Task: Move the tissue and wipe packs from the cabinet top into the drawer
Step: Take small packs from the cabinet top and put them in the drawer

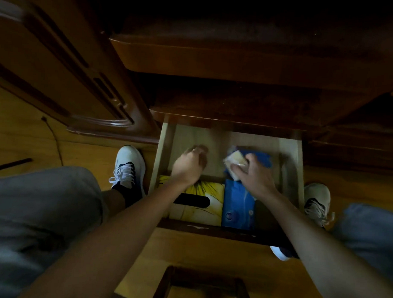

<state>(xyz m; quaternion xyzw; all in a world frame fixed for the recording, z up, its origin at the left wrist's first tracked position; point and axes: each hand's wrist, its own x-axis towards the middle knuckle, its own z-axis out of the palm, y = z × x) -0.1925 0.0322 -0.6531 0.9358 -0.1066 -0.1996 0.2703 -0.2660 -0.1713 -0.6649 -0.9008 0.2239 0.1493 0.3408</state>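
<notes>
Tissue box (200,202) in drawer (163,147), left of pack (238,206).

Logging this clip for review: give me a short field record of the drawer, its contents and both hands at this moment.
drawer: open drawer, pulled out below the cabinet top
front row: yellow tissue box on the left, blue pack beside it on the right
back right: blue-and-white pack, blurred by motion
right hand: right hand grips the blue-and-white pack over the drawer
left hand: left hand curled over the back left of the drawer, holds nothing visible
cabinet top: dark, no packs discernible
</notes>
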